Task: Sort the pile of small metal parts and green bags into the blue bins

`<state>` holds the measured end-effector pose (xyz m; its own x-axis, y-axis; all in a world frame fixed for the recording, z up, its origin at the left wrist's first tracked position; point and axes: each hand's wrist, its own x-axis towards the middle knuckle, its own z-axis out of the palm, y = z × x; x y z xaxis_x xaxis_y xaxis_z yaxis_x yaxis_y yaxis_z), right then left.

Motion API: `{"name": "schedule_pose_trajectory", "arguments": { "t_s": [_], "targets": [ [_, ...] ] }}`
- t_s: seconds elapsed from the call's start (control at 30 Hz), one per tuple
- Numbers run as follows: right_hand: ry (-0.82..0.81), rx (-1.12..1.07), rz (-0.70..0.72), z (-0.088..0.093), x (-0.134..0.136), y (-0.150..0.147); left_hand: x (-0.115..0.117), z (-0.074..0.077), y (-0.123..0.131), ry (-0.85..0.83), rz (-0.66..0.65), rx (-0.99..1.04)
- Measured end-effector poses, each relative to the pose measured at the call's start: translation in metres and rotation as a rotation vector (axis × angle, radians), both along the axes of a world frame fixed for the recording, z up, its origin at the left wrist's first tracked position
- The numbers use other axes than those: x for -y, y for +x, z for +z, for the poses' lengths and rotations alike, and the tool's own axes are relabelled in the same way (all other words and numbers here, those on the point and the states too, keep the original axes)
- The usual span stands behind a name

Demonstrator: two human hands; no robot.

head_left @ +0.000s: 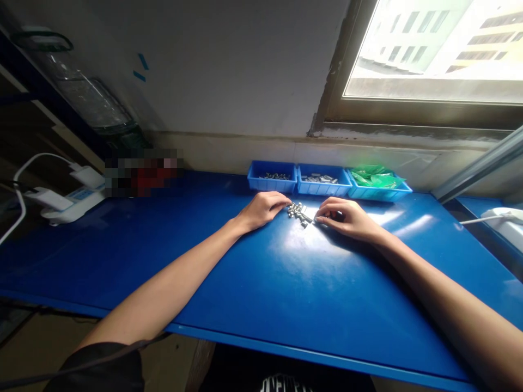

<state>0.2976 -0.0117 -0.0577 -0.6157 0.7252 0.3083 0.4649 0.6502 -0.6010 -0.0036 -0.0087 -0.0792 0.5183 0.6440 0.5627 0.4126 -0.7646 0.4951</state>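
A small pile of shiny metal parts [299,213] lies on the blue table [245,294], between my two hands. My left hand [266,210] touches the pile's left edge, its fingers pressed together; whatever they hold is too small to name. On the right side of the pile, my right hand [341,216] has thumb and fingertips pinched together, and what is between them cannot be made out. Behind the hands stand a blue bin [272,185] with small dark metal parts, a second blue bin [324,189] with silvery parts, and a third bin [379,193] holding green plastic bags [373,177].
A white power strip [75,204] with plugs and cables sits at the far left, beside a blurred red and grey patch [149,174]. A large clear bottle [87,98] leans behind it. At right are a metal post [480,160] and a white device [506,218].
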Motion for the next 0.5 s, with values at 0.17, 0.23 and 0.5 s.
{"name": "schedule_pose_trajectory", "arguments": {
  "t_s": [0.17,0.23,0.5],
  "targets": [
    [0.064,-0.033,-0.048,-0.01,-0.006,-0.001,0.001,0.003,0.0,-0.025,0.075,0.055],
    [0.056,-0.057,-0.099,-0.012,-0.006,0.0,0.001,0.004,0.0,-0.043,0.083,0.057],
    [-0.187,-0.321,-0.227,-0.012,-0.006,0.001,0.001,0.005,0.0,-0.108,0.088,0.031]
  ]
}}
